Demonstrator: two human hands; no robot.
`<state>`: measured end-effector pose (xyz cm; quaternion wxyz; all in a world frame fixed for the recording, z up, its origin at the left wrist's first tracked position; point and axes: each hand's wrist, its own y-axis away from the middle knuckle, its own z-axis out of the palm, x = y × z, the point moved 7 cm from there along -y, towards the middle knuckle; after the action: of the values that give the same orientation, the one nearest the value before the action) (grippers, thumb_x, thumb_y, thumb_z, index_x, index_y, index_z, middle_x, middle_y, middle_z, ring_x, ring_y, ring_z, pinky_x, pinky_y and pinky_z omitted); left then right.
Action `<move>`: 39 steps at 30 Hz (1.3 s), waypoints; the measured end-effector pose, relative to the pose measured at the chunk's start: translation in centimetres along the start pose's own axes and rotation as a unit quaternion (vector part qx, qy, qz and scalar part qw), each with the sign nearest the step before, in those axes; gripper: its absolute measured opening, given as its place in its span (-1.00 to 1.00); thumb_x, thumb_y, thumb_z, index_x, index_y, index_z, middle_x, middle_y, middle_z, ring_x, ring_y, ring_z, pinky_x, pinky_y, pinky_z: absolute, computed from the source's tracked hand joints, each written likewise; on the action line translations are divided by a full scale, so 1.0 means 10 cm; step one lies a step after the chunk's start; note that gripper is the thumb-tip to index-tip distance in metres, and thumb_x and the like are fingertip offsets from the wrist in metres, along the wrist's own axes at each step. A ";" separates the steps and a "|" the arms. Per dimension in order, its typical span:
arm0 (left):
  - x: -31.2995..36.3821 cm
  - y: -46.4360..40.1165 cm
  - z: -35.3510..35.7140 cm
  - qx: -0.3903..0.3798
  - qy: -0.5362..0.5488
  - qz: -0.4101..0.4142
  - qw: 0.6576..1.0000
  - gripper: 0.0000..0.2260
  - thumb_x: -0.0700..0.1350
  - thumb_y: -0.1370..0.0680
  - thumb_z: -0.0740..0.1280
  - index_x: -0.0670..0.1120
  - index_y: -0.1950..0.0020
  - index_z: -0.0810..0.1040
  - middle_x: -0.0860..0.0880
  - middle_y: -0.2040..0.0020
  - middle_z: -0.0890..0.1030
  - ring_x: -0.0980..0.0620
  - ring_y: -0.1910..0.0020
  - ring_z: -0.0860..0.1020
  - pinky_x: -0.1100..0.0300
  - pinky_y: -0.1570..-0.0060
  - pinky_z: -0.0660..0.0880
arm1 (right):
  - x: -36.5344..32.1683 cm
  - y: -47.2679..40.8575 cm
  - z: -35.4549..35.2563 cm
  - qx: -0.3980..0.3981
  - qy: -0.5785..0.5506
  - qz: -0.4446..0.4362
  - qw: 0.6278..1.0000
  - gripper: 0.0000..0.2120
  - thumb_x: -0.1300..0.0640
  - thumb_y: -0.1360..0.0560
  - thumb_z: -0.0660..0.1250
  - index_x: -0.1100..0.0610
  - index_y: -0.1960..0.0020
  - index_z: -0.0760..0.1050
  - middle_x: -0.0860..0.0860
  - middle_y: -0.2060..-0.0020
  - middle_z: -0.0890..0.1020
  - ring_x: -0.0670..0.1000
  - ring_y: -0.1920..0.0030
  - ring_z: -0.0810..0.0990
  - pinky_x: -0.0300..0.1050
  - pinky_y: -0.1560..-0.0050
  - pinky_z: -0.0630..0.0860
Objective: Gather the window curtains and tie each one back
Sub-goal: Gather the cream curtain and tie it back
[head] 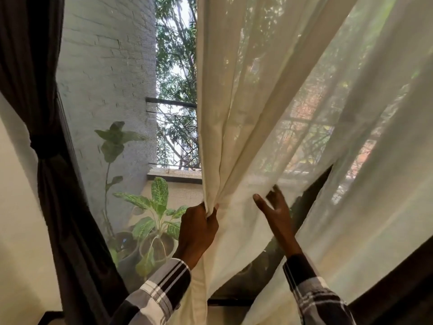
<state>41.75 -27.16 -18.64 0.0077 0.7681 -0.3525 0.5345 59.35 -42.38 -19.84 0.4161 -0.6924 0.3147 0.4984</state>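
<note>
Your left hand (199,227) is clenched around the gathered leading edge of the cream curtain (269,113), the folds fanning up and away from your fist. Your right hand (276,212), just beside it, is released, fingers spread and reaching into the loose fabric. Beyond your left hand sit potted plants (154,221) behind a mesh screen. Well off to that side hangs the dark curtain (46,113), cinched by a tieback (45,146).
</note>
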 end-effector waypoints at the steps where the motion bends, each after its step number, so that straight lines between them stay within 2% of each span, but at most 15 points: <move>1: 0.00 0.00 0.01 -0.002 0.003 -0.002 1.000 -0.71 0.02 -0.58 0.31 -0.20 0.02 0.64 -0.12 0.15 0.69 -0.07 0.16 0.65 0.25 0.29 0.43 | -0.06 0.01 0.11 -0.031 0.015 -0.015 0.999 -0.42 -0.12 -0.37 0.52 -0.02 -0.33 0.47 -0.14 -0.16 0.64 -0.14 -0.14 0.61 -0.10 -0.17 0.58; 3: 0.00 0.00 0.01 -0.002 0.005 0.000 1.000 -0.71 0.03 -0.57 0.31 -0.19 0.00 0.64 -0.12 0.13 0.69 -0.08 0.14 0.66 0.24 0.26 0.46 | -0.14 0.08 0.26 -0.037 0.029 -0.049 0.998 -0.77 0.05 -0.40 0.53 -0.03 -0.03 0.63 -0.19 0.12 0.72 -0.15 0.08 0.70 -0.15 0.00 0.65; 4: 0.00 -0.01 0.00 0.003 0.000 0.002 1.000 -0.71 0.03 -0.57 0.32 -0.19 0.00 0.64 -0.13 0.12 0.69 -0.09 0.13 0.66 0.24 0.26 0.45 | -0.16 0.11 0.29 -0.019 0.014 -0.064 0.998 -0.84 0.13 -0.41 0.53 -0.05 0.05 0.64 -0.23 0.20 0.72 -0.15 0.14 0.70 -0.19 0.07 0.66; 8: -0.01 -0.02 -0.04 0.024 -0.010 -0.008 1.000 -0.72 -0.01 -0.56 0.34 -0.24 0.03 0.63 -0.16 0.08 0.69 -0.15 0.08 0.64 0.25 0.24 0.37 | -0.12 0.29 0.30 0.034 -0.019 -0.099 0.994 -0.80 0.21 -0.44 0.50 -0.10 0.14 0.62 -0.28 0.26 0.70 -0.14 0.20 0.70 -0.32 0.18 0.61; 12: -0.01 -0.01 -0.02 0.032 0.019 0.015 0.999 -0.78 -0.03 -0.54 0.36 -0.15 -0.08 0.61 -0.10 0.01 0.68 -0.09 0.04 0.64 0.21 0.12 0.48 | -0.05 0.51 0.40 0.059 -0.003 -0.112 0.992 -0.73 0.21 -0.46 0.49 -0.17 0.07 0.57 -0.31 0.19 0.68 -0.13 0.15 0.69 -0.26 0.19 0.62; 17: 0.05 0.04 0.08 0.022 0.036 0.040 0.998 -0.79 -0.07 -0.54 0.36 -0.15 -0.11 0.55 -0.09 0.01 0.66 -0.06 0.05 0.62 0.28 0.13 0.45 | -0.02 0.74 0.57 0.113 0.049 -0.139 0.983 -0.71 0.17 -0.51 0.43 -0.19 -0.03 0.45 -0.26 0.12 0.62 -0.15 0.11 0.63 -0.26 0.18 0.60; 19: 0.06 0.05 0.11 0.016 0.025 0.054 0.998 -0.82 -0.09 -0.54 0.36 -0.14 -0.10 0.57 -0.08 0.02 0.66 -0.01 0.08 0.62 0.45 0.19 0.40 | -0.06 0.79 0.64 0.120 0.065 -0.160 0.978 -0.74 0.20 -0.53 0.40 -0.12 -0.07 0.46 -0.20 0.09 0.62 -0.15 0.11 0.62 -0.23 0.17 0.58; 20: 0.06 0.05 0.11 0.014 0.025 0.057 0.998 -0.82 -0.10 -0.54 0.36 -0.14 -0.10 0.58 -0.06 0.03 0.67 0.04 0.10 0.61 0.51 0.24 0.37 | -0.08 0.82 0.68 0.121 0.077 -0.171 0.975 -0.74 0.20 -0.54 0.39 -0.10 -0.12 0.47 -0.18 0.05 0.63 -0.16 0.09 0.62 -0.19 0.15 0.59; 23: 0.03 0.07 0.12 -0.006 0.055 0.058 0.997 -0.79 -0.09 -0.52 0.40 -0.09 -0.14 0.58 0.05 0.15 0.66 0.16 0.19 0.60 0.49 0.26 0.40 | -0.06 0.88 0.77 0.111 0.102 -0.180 0.972 -0.73 0.14 -0.58 0.34 -0.02 -0.26 0.49 -0.15 -0.11 0.63 -0.14 -0.05 0.63 -0.03 0.01 0.63; 26: -0.03 0.09 0.14 -0.030 0.102 0.039 0.994 -0.90 -0.10 -0.52 0.40 -0.03 -0.03 0.58 0.20 0.26 0.60 0.28 0.26 0.59 0.48 0.31 0.43 | -0.02 0.93 0.84 0.090 0.103 -0.177 0.975 -0.64 0.10 -0.61 0.32 -0.01 -0.39 0.45 -0.13 -0.22 0.61 -0.09 -0.17 0.61 0.04 -0.11 0.61; 28: -0.04 0.12 0.13 -0.042 0.133 0.038 0.989 -0.90 -0.01 -0.54 0.38 0.01 -0.03 0.57 0.18 0.23 0.63 0.24 0.22 0.62 0.44 0.29 0.46 | -0.05 0.97 0.87 0.076 0.119 -0.198 0.970 -0.64 0.10 -0.61 0.30 0.03 -0.41 0.44 -0.08 -0.23 0.62 -0.07 -0.18 0.61 0.03 -0.13 0.61; 32: 0.02 0.18 0.13 -0.056 0.117 0.019 0.991 -0.63 0.24 -0.41 0.43 0.05 -0.07 0.56 0.15 0.16 0.65 0.24 0.20 0.63 0.41 0.28 0.52 | 0.00 1.01 0.93 0.046 0.124 -0.201 0.971 -0.65 -0.01 -0.59 0.28 0.14 -0.30 0.53 0.01 -0.15 0.66 -0.04 -0.12 0.65 0.02 -0.09 0.62; 35: 0.01 0.14 0.11 -0.023 0.053 -0.001 0.998 -0.79 0.07 -0.48 0.41 -0.02 0.00 0.57 0.11 0.22 0.62 0.10 0.20 0.63 0.45 0.33 0.45 | 0.01 1.06 0.99 -0.006 0.136 -0.221 0.966 -0.63 0.09 -0.57 0.34 0.14 -0.36 0.50 0.01 -0.26 0.61 -0.04 -0.21 0.61 0.00 -0.14 0.60; 37: -0.02 0.09 0.12 -0.019 0.031 0.000 0.999 -0.88 -0.05 -0.51 0.36 -0.08 0.04 0.58 0.03 0.20 0.65 0.01 0.18 0.65 0.29 0.28 0.51 | 0.04 1.06 0.95 -0.031 0.135 -0.233 0.963 -0.57 0.15 -0.56 0.37 0.07 -0.41 0.45 -0.03 -0.37 0.52 -0.07 -0.32 0.53 -0.05 -0.22 0.56; 39: -0.03 0.07 0.11 -0.015 0.015 0.006 1.000 -0.87 -0.07 -0.52 0.36 -0.10 0.03 0.61 -0.05 0.17 0.68 -0.03 0.16 0.65 0.22 0.26 0.50 | 0.08 0.99 0.78 0.000 0.119 -0.209 0.971 -0.55 0.14 -0.54 0.41 -0.04 -0.40 0.45 -0.09 -0.38 0.51 -0.12 -0.31 0.53 -0.07 -0.20 0.57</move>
<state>42.16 -27.93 -19.62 0.0212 0.7579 -0.3649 0.5403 47.82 -39.92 -24.40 0.4708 -0.7972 0.2102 0.3140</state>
